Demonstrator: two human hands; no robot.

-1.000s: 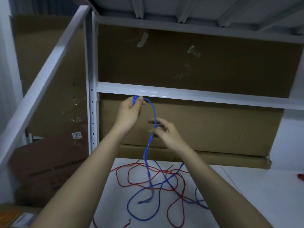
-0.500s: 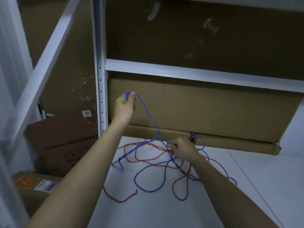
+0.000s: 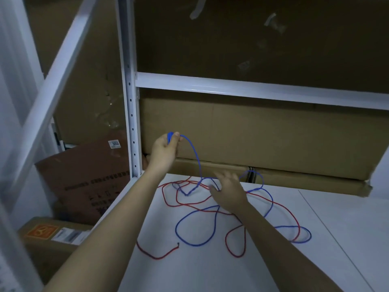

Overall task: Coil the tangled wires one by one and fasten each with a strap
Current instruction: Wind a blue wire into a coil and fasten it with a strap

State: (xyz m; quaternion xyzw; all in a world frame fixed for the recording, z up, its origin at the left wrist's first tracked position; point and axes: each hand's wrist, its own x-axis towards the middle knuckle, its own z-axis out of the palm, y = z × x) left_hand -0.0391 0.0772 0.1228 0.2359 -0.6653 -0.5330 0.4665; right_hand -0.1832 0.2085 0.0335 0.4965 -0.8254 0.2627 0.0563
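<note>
Left hand [image 3: 166,147] grips a few blue wire [image 3: 194,230] loops; right hand [image 3: 228,191] fingers relaxed on tangle — red wire [image 3: 233,247] untouched; no strap fastened.

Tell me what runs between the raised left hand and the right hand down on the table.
In the head view, a blue wire arcs from the left hand to the right hand.

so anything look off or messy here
The red wire and blue wire lie crossed in a tangle on the white shelf. Torn tape scraps cling to the cardboard behind.
</note>
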